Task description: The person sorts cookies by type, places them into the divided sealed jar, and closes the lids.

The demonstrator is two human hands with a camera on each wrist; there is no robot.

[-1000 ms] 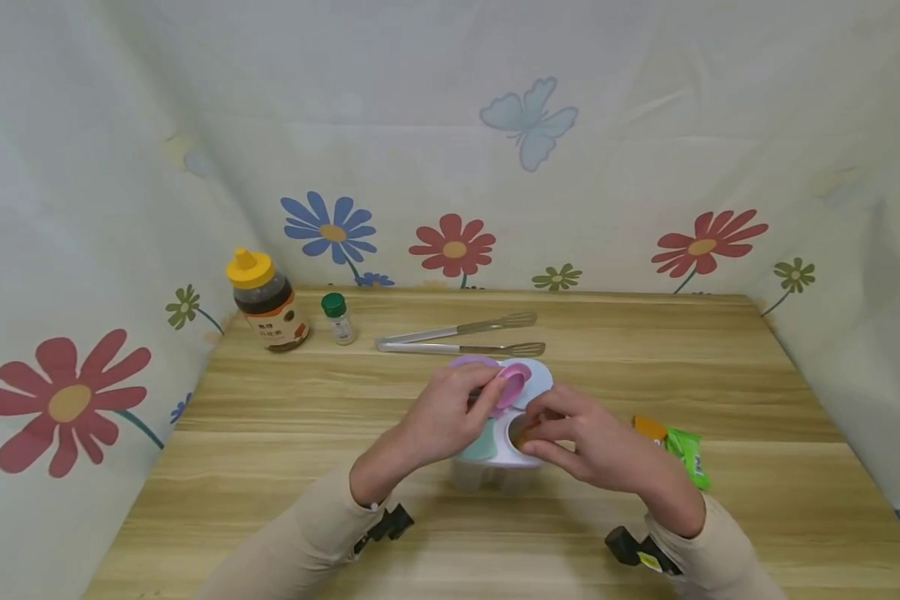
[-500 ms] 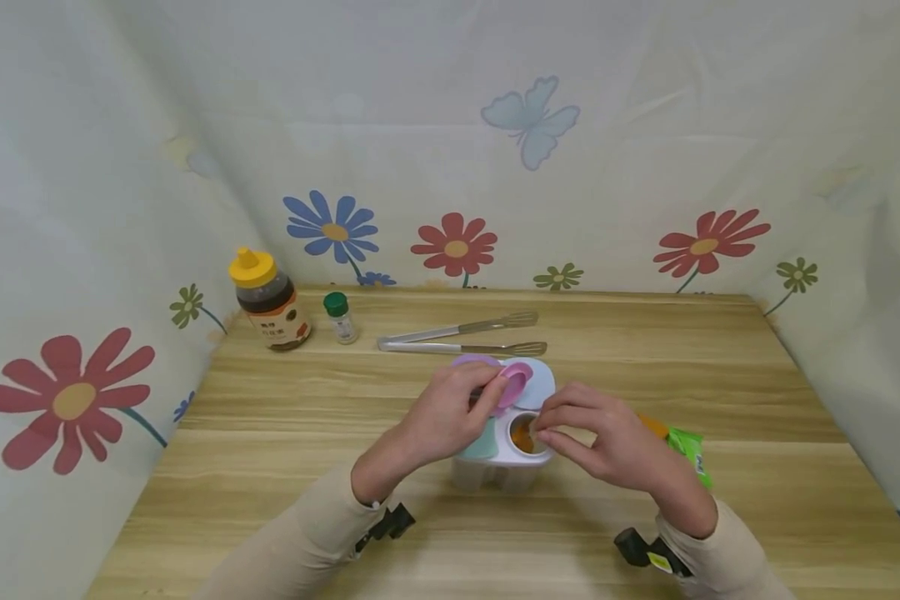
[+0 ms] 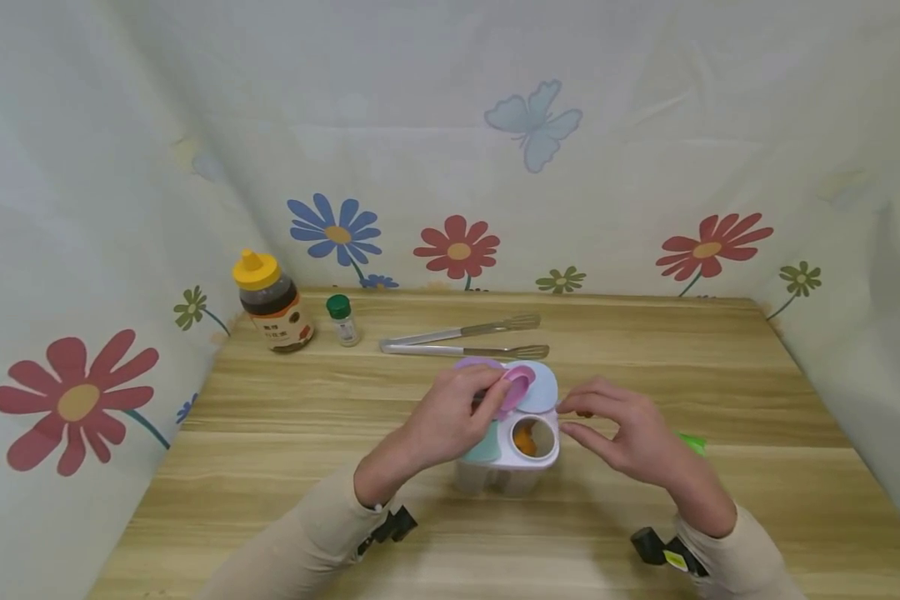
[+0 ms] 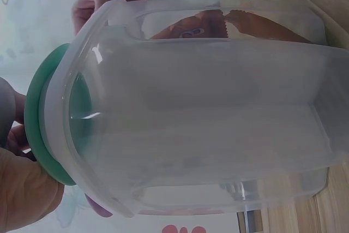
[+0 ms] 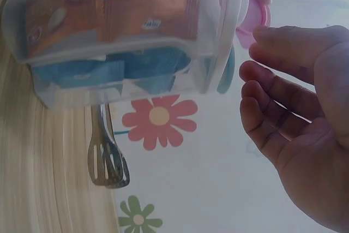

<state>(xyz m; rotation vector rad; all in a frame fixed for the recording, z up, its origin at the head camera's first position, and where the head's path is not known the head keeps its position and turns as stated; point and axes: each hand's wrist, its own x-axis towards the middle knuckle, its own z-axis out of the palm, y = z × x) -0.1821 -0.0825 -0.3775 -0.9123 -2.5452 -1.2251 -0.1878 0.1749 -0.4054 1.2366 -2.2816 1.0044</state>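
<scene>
A translucent storage box with a white top and several coloured round lids stands on the table. My left hand pinches the raised pink lid by its edge. Below it, the round opening shows an orange packet inside. Through the box wall in the right wrist view I see orange packets in one compartment and blue packets in another. My right hand is at the box's right side, fingers loosely bent and thumb apart, holding nothing. The green lid lies closed.
Metal tongs lie behind the box. At the back left stand a honey jar with a yellow cap and a small green-capped shaker. A green packet lies to the right, mostly hidden behind my right hand.
My right hand has drawn out of the round opening and moved right, uncovering the orange packet inside. The left hand keeps its hold on the raised pink lid.
</scene>
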